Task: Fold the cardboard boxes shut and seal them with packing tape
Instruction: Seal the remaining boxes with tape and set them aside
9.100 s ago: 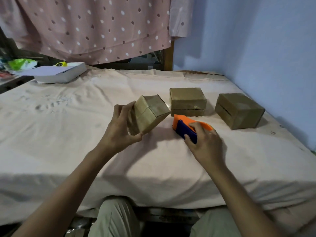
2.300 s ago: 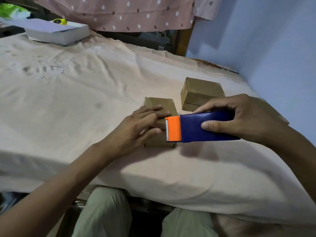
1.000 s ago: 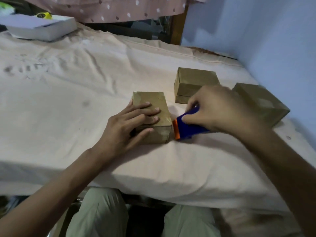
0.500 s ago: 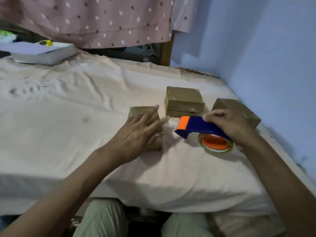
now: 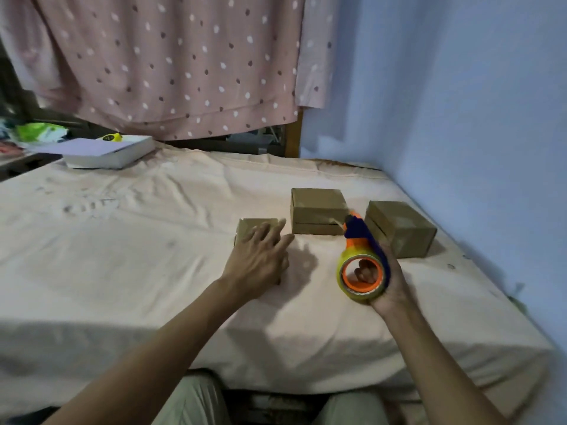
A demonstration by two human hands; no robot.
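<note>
- Nearest the camera, the person's knees in pale trousers sit under the front edge of a bed covered with a wrinkled cream cotton sheet (image 5: 122,271); both bare forearms reach forward over that edge.
- The right hand (image 5: 388,283) grips a blue and orange plastic tape dispenser (image 5: 362,259) loaded with a roll of clear yellowish packing tape, lifted off the sheet with its cutter end pointing away. Fingers curl through the roll's core.
- The left hand (image 5: 260,259) lies flat, fingers straight and spread, on top of the nearest small brown cardboard box (image 5: 256,230), which is mostly hidden beneath it.
- Just beyond, a second small brown cardboard box (image 5: 319,214) stands closed; to its right, a third brown cardboard box (image 5: 400,228) also stands closed, near the pale blue wall (image 5: 460,118).
- Progress, as a judgement: all three boxes look folded shut. Whether each carries tape is too faint to tell, so some sealing may remain.
- Room to move: a wide stretch of sheet lies left of the boxes. On the right, the third box sits close to the bed's side edge and the wall, leaving little room there.
- Farthest back, a flat white cardboard box (image 5: 107,151) rests at the bed's far left corner, below a pink polka-dot curtain (image 5: 168,62).
</note>
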